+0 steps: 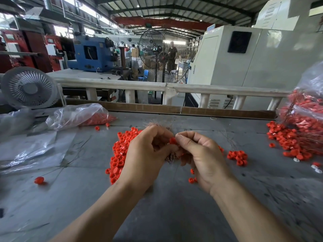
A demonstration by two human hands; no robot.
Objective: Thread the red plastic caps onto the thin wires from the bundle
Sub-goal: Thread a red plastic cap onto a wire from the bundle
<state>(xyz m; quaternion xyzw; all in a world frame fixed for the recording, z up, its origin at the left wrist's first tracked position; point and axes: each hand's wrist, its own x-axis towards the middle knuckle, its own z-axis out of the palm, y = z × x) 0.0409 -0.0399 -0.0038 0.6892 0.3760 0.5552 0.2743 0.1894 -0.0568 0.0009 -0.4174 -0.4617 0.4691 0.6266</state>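
My left hand (146,154) grips a bundle of thin coppery wires (172,157); its tips fan out above the knuckles. My right hand (201,152) pinches one red plastic cap (173,140) between thumb and forefinger, right against the left hand's fingers. Whether a wire passes through the cap is too small to tell. A heap of loose red caps (120,154) lies on the grey table (166,215) under and left of my left hand.
A small cluster of caps (238,157) lies right of my hands. A bigger pile with wires (290,140) spills from a clear bag (307,105) at the right edge. Another bag of caps (82,116) and a white fan (28,87) sit far left. One stray cap (39,180) lies near left.
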